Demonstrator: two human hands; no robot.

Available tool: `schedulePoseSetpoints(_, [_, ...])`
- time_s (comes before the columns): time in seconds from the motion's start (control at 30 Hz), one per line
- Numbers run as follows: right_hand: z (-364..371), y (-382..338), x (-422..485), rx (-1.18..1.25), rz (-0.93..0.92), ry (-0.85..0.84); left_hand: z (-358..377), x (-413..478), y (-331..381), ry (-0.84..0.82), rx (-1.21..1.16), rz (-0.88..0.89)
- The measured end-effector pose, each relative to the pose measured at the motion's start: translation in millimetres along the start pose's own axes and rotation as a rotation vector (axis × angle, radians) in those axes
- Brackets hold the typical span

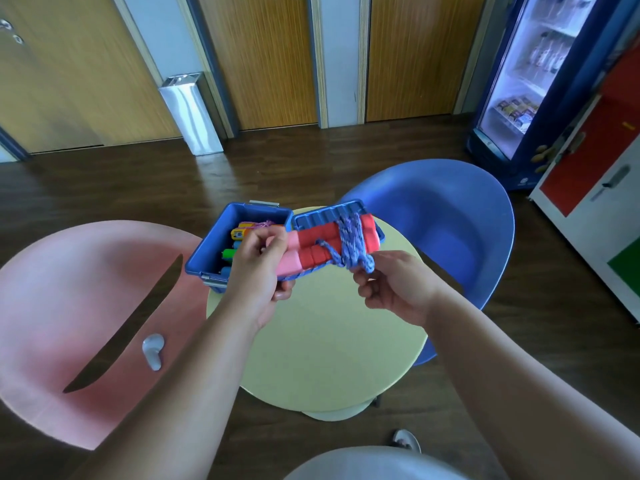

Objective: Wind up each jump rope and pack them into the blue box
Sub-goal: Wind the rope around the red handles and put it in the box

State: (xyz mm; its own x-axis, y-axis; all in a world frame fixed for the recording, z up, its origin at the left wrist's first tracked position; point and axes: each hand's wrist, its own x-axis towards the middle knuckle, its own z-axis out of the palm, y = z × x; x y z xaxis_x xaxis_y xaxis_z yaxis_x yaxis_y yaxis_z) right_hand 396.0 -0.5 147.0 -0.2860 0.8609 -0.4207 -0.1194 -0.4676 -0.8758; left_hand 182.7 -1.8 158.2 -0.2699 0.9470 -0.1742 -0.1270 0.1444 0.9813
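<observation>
Taken from the 6 o'clock edge outward. Gripping the pink ends of the jump rope handles [317,252] with the left hand [258,271], fingers curled round them, just above the round desk [322,341]. Pinching a loose loop of the blue-purple rope [348,242] with the right hand [394,292], thumb and fingertips closed on the cord at the bundle's near underside. Wound in several turns round the red part of the two handles, which lie side by side, long axis from about 8 o'clock to 2 o'clock. Probably the tail of the winding step: a tuck or knot left to make, then packing.

One relation to mind for the coming move: blue box [258,216] open at 10 o'clock from the bundle, right behind the left hand and nearer to it than to the right. Box's long axis roughly 7 to 1 o'clock, so likely only a slight swing needed to lay the bundle in lengthwise. Partly filled with other handles [228,253], yellow, green and blue. Lid [322,216] thrown open toward 3 o'clock, directly behind the bundle.

Farther out: pink chair [69,289] at 9 o'clock with a small white object [152,351] on the seat, blue chair [450,230] at 2 o'clock. Beyond those, steel bin [190,112] at 11 and glass-fronted fridge [533,81] at 1 o'clock.
</observation>
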Motion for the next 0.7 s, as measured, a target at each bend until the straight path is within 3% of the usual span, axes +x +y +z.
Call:
schedulePoseSetpoints(0.27, [-1.7,20.3,2.6,-0.18,0.014,0.018,-11.1,-15.9,-26.6,-0.043,0.209,0.031])
schedulePoseSetpoints(0.43, [3.4,30.2,13.6,-0.128,0.047,0.155,-6.8,-20.7,-37.1,-0.059,0.234,0.001])
schedulePoseSetpoints(0.7, [5.1,32.2,22.9,-0.15,-0.074,0.349,16.6,-33.6,-52.1,0.103,0.22,0.001])
